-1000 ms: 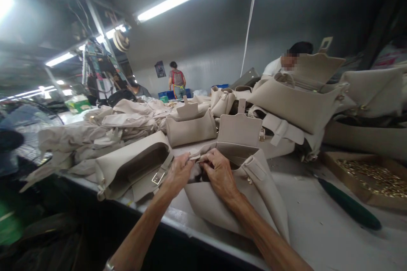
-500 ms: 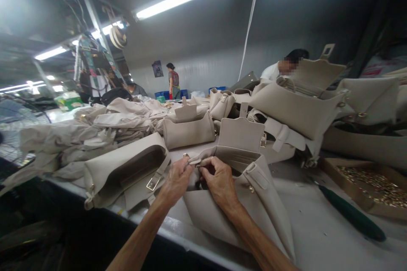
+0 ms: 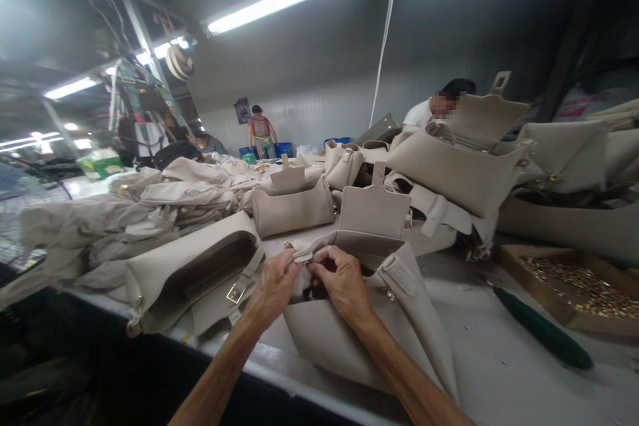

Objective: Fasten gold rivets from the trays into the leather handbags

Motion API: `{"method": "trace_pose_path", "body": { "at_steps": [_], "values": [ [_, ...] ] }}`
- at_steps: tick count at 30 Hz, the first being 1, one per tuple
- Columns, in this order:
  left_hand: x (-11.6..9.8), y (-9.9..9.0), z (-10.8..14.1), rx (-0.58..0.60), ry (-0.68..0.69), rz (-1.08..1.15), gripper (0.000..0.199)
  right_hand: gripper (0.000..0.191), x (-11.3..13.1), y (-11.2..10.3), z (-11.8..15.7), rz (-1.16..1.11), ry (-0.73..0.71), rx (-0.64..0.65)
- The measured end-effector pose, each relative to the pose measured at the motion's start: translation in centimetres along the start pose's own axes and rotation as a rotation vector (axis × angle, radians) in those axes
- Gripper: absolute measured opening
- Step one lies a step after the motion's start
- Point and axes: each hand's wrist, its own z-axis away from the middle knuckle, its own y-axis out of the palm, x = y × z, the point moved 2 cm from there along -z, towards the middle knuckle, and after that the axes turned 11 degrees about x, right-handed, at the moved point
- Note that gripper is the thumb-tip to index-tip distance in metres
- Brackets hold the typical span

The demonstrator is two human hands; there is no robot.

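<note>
Two hands, both mine: left hand (image 3: 272,286) and right hand (image 3: 342,276), close together, each pinching the top edge of one open beige bag (image 3: 344,339) lying on the worktop (image 3: 479,326). Nearby: a second bag (image 3: 184,273) with buckle, left; a tray of gold studs (image 3: 574,286) and a green-handled tool (image 3: 536,327), right.

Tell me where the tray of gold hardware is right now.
In the head view, the brown tray of gold hardware sits at the right of the worktable, just behind the dark green tool and in front of a long beige bag piece.
</note>
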Motion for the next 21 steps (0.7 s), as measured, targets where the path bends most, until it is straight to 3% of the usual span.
{"method": "trace_pose_path", "body": {
  "at_steps": [6,12,21],
  "values": [
    [-0.1,0.1,-0.6,0.066,0.001,-0.008,0.026,0.008,0.2,0.0,-0.6,0.022,0.123,-0.012],
    [-0.2,0.3,-0.7,-0.002,0.004,-0.011,0.024,0.017,0.4,-0.2,-2.0,0.059,0.271,-0.015],
    [-1.9,0.8,-0.9,-0.032,0.014,-0.11,0.021,0.011,-0.1,-0.8,-2.1,-0.088,0.275,0.134]
  ]
}}
